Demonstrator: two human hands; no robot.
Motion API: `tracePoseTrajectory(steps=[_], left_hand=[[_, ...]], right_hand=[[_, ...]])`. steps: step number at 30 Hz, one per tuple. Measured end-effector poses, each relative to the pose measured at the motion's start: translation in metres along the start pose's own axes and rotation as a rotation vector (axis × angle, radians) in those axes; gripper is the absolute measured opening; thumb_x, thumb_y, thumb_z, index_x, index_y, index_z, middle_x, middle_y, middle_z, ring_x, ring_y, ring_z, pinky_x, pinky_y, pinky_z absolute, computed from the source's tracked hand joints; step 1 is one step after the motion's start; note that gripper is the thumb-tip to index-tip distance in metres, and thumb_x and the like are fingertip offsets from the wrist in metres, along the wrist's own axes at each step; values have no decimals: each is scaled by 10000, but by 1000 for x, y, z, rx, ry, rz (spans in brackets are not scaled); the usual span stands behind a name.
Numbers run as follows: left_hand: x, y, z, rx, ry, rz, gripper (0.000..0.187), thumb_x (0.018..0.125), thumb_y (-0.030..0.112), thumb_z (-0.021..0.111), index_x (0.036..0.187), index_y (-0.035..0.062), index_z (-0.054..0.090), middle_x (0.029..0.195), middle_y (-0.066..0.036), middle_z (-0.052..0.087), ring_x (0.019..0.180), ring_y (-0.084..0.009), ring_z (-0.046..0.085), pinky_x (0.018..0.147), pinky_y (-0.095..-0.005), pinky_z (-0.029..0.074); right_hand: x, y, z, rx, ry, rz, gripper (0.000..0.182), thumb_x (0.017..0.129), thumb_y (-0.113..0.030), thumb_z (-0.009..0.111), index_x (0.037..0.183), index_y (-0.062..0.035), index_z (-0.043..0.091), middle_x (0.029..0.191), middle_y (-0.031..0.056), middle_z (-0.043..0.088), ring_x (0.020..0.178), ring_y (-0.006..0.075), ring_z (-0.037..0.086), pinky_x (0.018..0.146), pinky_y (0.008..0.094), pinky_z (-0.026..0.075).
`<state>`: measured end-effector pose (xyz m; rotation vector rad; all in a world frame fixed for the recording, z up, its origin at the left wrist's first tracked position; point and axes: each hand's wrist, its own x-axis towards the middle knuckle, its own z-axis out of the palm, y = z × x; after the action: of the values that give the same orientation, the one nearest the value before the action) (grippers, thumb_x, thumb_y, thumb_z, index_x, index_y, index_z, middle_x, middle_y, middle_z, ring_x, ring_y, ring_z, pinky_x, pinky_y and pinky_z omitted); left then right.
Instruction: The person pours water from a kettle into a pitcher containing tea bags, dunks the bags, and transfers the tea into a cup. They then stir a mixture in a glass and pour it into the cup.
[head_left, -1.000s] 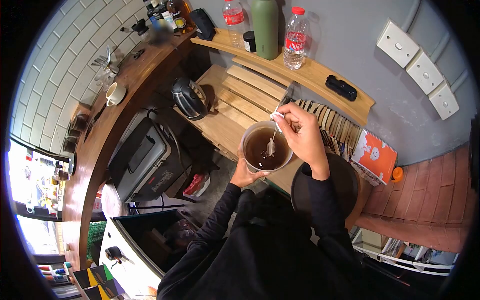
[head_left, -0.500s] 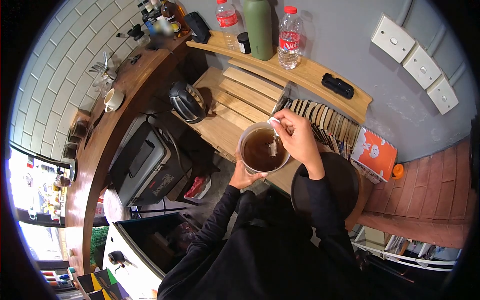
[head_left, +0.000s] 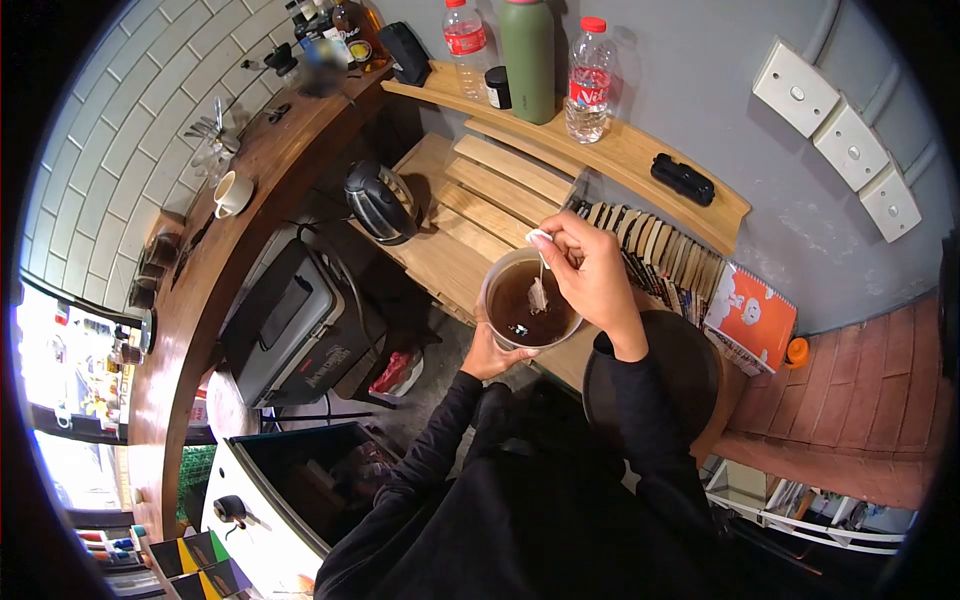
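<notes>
My left hand [head_left: 488, 353] is wrapped round the lower left side of a round translucent tub [head_left: 506, 264]. Brown tea [head_left: 512, 300] fills much of the tub. Above its right rim, my right hand [head_left: 592, 268] pinches the white tag [head_left: 537, 237] of a tea bag between thumb and fingers. A short string runs down from the tag to the wet tea bag [head_left: 538, 296], which hangs at the tea's surface; whether its lower end is under cannot be told. A dark round stool seat [head_left: 655, 375] is below my right forearm.
A black kettle [head_left: 382, 203] stands on the slatted wooden bench [head_left: 470, 225]. Behind it, a shelf [head_left: 640, 145] carries a green bottle [head_left: 528, 60] and water bottles [head_left: 588, 90]. Books [head_left: 665, 250] line the right. A grey cooler box [head_left: 300, 325] and white mug [head_left: 233, 193] are left.
The tea bag has shifted slightly left in the tub, and my right hand's pinch has moved a little left and up. The view has shifted slightly.
</notes>
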<state>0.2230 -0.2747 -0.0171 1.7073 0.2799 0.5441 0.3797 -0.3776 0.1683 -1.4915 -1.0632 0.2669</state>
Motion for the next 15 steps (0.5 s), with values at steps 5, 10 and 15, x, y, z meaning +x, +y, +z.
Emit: tracePoseTrajectory(steps=[5,10,15], left_hand=[[0,-4,-1,-3,-28,-2,1126,637,285,920,1440,-48,204,1402,-193,420,1309,-282,421,1113,-401,328],[-2,-8,-1,21,-5,-38,1100,632,258,923,1427,-51,228,1371,-187,456,1292,-272,442,1107,-398,338],[-2,-7,2,-13,23,-2,1139,632,248,923,1443,-44,177,1374,-185,450,1296,-270,438,1109,-398,336]], right_hand=[[2,5,0,-4,21,-45,99,919,-70,635,917,20,594,537,94,483,463,92,383,459,283,311],[2,6,2,-16,-16,-22,68,932,-22,628,920,35,593,577,-21,478,548,-7,369,483,204,284],[2,-3,1,31,19,-45,71,928,-17,630,914,34,582,568,-24,443,545,-4,354,479,205,277]])
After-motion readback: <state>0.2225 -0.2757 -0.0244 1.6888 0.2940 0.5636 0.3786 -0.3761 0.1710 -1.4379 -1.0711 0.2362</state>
